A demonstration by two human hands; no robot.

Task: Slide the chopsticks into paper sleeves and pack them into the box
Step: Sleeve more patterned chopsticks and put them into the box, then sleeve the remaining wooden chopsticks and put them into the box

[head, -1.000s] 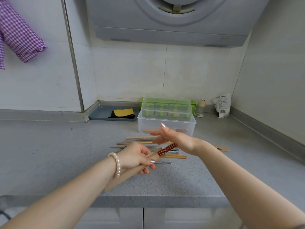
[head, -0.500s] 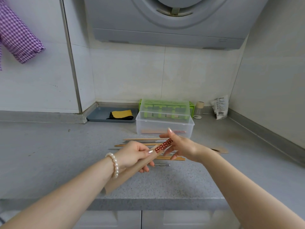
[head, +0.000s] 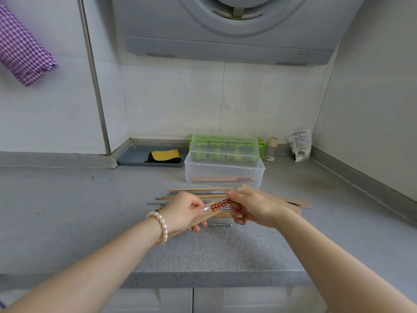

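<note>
Head camera is looking down at two hands over the gray surface (head: pixel 67 222). The left hand (head: pixel 184 213), with a pearl bracelet (head: pixel 161 229) on its wrist, is curling its fingers around a brown paper sleeve (head: pixel 198 219). The right hand (head: pixel 250 210) is pinching the red flowered top of the chopsticks (head: pixel 221 204) that are sticking out of the sleeve. Both hands are holding this above a pile of loose chopsticks (head: pixel 198 195), some wooden and some shiny metal, lying near the middle of the surface. More paper sleeves (head: pixel 295 203) are lying under the right wrist, toward the right edge.

Behind the pile, the clear box (head: pixel 224 170) is sitting open toward the back edge, with one packed sleeve (head: pixel 222 179) lying inside. Its clear lid (head: pixel 224 145) is leaning at the back of the box, in front of a green holder (head: pixel 261 146). A white packet (head: pixel 300 144) in the back right corner is showing a barcode, but its writing is too small to read.
</note>
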